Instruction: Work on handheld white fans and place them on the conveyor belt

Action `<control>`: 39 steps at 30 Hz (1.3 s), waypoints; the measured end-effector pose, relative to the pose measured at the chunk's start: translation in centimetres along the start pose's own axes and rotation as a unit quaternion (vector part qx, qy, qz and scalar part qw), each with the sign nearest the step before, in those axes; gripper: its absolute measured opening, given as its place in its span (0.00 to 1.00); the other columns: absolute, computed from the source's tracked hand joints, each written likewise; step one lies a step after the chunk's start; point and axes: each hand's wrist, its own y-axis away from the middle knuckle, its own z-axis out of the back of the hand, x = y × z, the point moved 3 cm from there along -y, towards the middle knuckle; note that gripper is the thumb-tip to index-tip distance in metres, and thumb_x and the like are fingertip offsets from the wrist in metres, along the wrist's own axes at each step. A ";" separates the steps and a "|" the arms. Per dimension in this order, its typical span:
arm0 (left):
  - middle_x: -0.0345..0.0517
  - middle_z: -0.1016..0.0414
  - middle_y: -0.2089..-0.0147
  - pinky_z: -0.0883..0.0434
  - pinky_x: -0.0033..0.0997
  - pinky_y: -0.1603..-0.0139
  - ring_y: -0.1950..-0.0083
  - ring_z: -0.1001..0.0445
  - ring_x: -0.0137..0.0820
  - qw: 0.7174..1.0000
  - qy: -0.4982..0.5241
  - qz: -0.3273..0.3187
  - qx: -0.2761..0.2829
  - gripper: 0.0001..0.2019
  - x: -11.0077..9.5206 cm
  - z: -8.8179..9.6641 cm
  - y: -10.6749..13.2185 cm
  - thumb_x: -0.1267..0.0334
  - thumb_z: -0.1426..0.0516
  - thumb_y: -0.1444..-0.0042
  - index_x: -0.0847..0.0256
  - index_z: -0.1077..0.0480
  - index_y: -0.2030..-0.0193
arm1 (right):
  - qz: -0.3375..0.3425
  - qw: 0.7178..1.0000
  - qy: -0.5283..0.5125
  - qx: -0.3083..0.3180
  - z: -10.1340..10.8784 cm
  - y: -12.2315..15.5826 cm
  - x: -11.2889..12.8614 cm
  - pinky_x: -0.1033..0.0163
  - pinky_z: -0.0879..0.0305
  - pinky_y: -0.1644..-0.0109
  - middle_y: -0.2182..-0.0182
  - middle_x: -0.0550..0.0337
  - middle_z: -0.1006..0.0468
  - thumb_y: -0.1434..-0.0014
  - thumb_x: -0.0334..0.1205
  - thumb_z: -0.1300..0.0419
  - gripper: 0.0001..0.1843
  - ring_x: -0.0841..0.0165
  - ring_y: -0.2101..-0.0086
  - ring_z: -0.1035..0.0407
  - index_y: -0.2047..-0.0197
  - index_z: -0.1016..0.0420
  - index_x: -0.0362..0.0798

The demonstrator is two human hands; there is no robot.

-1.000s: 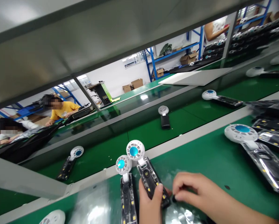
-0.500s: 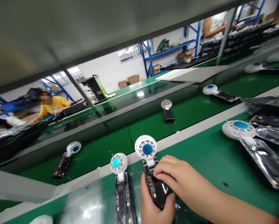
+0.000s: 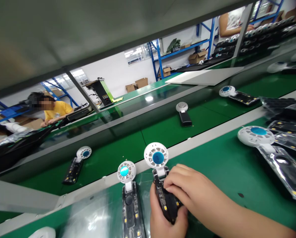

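A handheld fan (image 3: 159, 193), with a white round head, blue centre and black handle showing circuit parts and small yellow lights, stands tilted before me. My left hand (image 3: 165, 218) wraps round the handle from below, thumb on its near end. Over the handle's upper part bends my right hand (image 3: 182, 185), its fingers pressed together against the handle's face. Whatever lies under those fingertips is hidden. Just left of my hands a similar fan (image 3: 130, 205) lies on the green table, a dark round button on its handle.
Another fan (image 3: 274, 155) lies at right beside several clear-covered handles (image 3: 290, 127). Beyond a metal rail (image 3: 204, 130), the green conveyor belt (image 3: 158, 132) carries several fans. A grey panel (image 3: 88, 36) hangs overhead. Co-workers (image 3: 56, 110) sit across the line.
Fans on the belt have shifted a little to the right and away. Both my hands keep their hold on the fan with hardly any movement.
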 end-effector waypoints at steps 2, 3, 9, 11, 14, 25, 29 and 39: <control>0.59 0.28 0.53 0.37 0.34 0.54 0.48 0.32 0.47 1.000 -0.001 -0.003 -0.003 0.35 0.1 0.0 0.0 0.66 0.42 0.67 0.66 0.44 0.47 | 0.021 1.000 0.023 -0.003 -0.1 0.0 0.0 0.64 0.39 0.64 0.72 0.63 0.28 0.44 0.25 0.46 0.10 0.68 0.67 0.36 0.71 0.29 0.48; 0.59 0.27 0.54 0.36 0.34 0.55 0.49 0.32 0.47 1.000 -0.004 -0.003 -0.003 0.35 0.1 0.0 0.0 0.65 0.42 0.67 0.67 0.44 0.47 | 0.029 0.999 0.032 -0.008 -0.2 0.1 0.0 0.64 0.39 0.64 0.72 0.62 0.28 0.44 0.25 0.46 0.10 0.68 0.67 0.36 0.71 0.29 0.47; 0.64 0.29 0.53 0.36 0.37 0.56 0.51 0.30 0.48 0.998 -0.050 -0.018 0.029 0.38 0.1 -0.1 -0.1 0.55 0.46 0.62 0.74 0.48 0.44 | 0.043 0.997 0.037 -0.056 -1.1 0.5 -0.4 0.63 0.40 0.66 0.73 0.62 0.31 0.43 0.25 0.47 0.10 0.68 0.69 0.39 0.73 0.32 0.46; 0.67 0.29 0.53 0.37 0.40 0.56 0.53 0.30 0.49 0.997 -0.061 -0.024 0.033 0.39 0.1 -0.2 0.0 0.53 0.48 0.61 0.76 0.50 0.43 | 0.055 0.996 0.024 -0.069 -1.3 0.6 -0.4 0.63 0.40 0.67 0.73 0.61 0.31 0.43 0.24 0.47 0.10 0.68 0.69 0.40 0.72 0.32 0.45; 0.68 0.29 0.54 0.36 0.41 0.58 0.55 0.29 0.49 0.997 -0.062 -0.029 0.023 0.39 0.1 -0.2 0.0 0.54 0.48 0.61 0.78 0.49 0.43 | 0.072 0.995 0.010 -0.070 -1.3 0.6 -0.3 0.64 0.40 0.66 0.73 0.60 0.31 0.44 0.23 0.47 0.10 0.68 0.68 0.40 0.72 0.31 0.44; 0.67 0.29 0.52 0.36 0.39 0.56 0.53 0.30 0.49 0.998 -0.058 -0.034 0.007 0.39 0.5 -0.1 0.0 0.57 0.45 0.63 0.76 0.48 0.43 | 0.104 0.991 0.054 -0.071 -1.0 0.6 -0.2 0.63 0.41 0.69 0.75 0.61 0.31 0.46 0.23 0.45 0.10 0.68 0.71 0.40 0.75 0.31 0.45; 0.66 0.29 0.52 0.36 0.39 0.56 0.53 0.30 0.48 0.999 -0.044 -0.032 0.000 0.38 0.7 -0.3 0.0 0.58 0.45 0.63 0.74 0.48 0.44 | 0.072 0.992 0.029 -0.100 -1.0 1.0 -0.6 0.60 0.41 0.64 0.70 0.61 0.30 0.46 0.24 0.46 0.11 0.66 0.66 0.38 0.75 0.30 0.48; 0.70 0.29 0.52 0.32 0.44 0.56 0.55 0.27 0.50 0.995 -0.088 -0.055 -0.008 0.38 1.1 -0.3 0.5 0.57 0.48 0.62 0.75 0.51 0.42 | -0.174 0.865 -0.470 0.033 -4.0 1.6 -2.3 0.58 0.44 0.44 0.50 0.56 0.31 0.43 0.39 0.49 0.25 0.64 0.48 0.38 0.42 0.44 0.50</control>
